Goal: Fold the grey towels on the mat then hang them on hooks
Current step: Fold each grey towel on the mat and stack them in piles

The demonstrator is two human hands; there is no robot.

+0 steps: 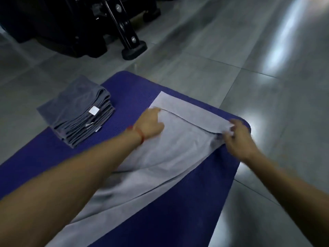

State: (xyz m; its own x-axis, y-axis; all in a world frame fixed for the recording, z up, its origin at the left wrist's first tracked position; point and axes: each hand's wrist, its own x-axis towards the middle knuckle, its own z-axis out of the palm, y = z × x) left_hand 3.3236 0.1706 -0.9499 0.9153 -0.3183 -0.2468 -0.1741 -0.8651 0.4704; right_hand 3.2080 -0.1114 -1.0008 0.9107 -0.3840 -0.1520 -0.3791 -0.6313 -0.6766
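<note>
- Grey tiled floor [195,72] carries a blue mat [187,202].
- Folded stack [76,113] sits far left.
- Left hand [148,124] presses flat on the towel [178,148].
- Right hand [238,133] pinches its far-right corner; long axis runs near-left to far-right.

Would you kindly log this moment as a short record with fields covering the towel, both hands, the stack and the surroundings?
surface: blue mat on a grey tiled floor
towel in work: light grey towel spread on the mat, far edge partly folded over
left hand: rests on the towel near the fold; grip blurred
right hand: fingers pinch the towel's far right corner
stack: folded dark grey towels at the mat's left edge, white label showing
background: black equipment frame
hooks: not in view
</note>
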